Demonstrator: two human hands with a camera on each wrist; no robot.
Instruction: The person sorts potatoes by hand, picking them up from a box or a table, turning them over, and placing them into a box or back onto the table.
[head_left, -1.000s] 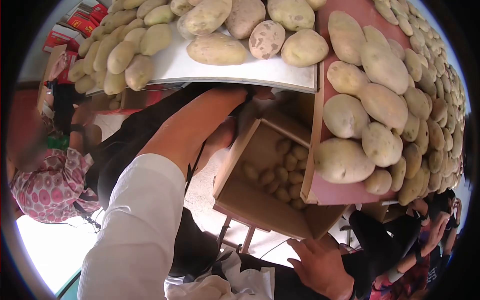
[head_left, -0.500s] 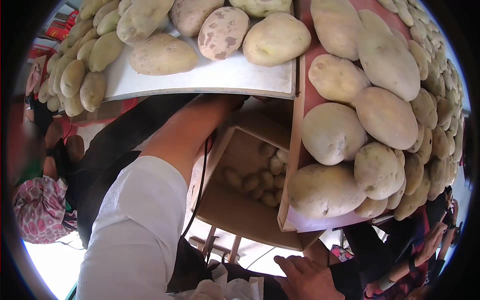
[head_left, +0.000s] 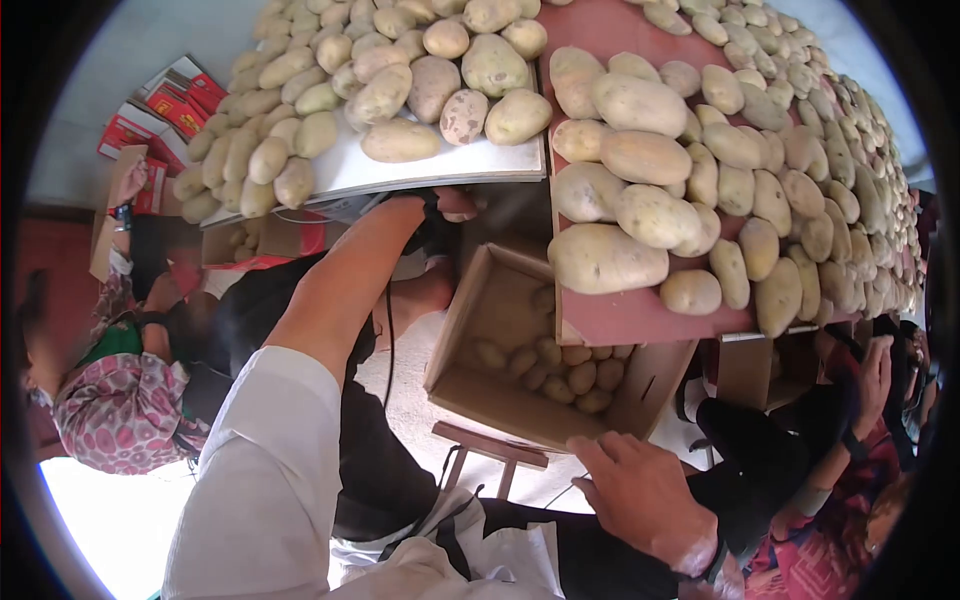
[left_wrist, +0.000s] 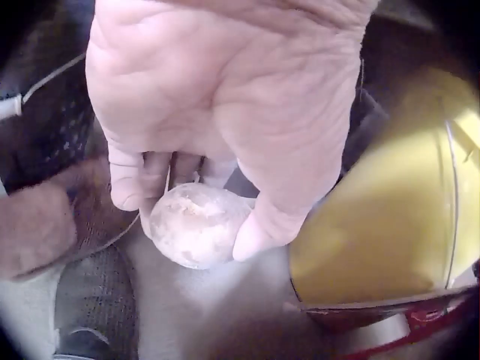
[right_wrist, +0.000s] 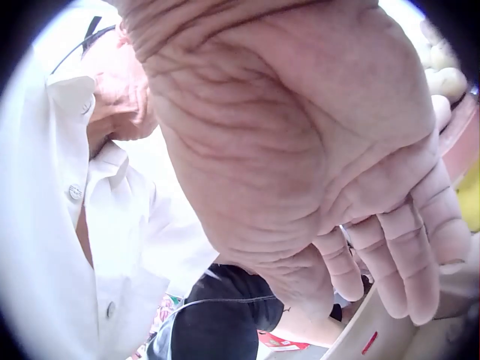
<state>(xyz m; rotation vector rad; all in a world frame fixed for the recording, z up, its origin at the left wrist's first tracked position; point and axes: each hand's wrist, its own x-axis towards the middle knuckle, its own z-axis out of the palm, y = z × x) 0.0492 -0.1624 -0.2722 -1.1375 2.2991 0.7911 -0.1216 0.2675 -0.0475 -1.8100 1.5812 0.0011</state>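
Note:
My left hand is below the white tabletop's front edge, partly hidden in the head view. In the left wrist view this hand pinches a pale, patchy potato between thumb and fingers. My right hand hangs over the near edge of an open cardboard box, holding nothing; the right wrist view has its palm facing the camera and fingers extended. Several potatoes lie inside that box. More potatoes are heaped on the white top.
Many potatoes cover a reddish board at the right. A wooden stool stands below the box. People sit at both sides, beside cardboard boxes. A yellow surface is right of my left hand.
The head view has shifted, with the tables looking smaller and farther off. My left hand now shows more from below the tabletop edge. My right hand has stayed near the box, holding nothing.

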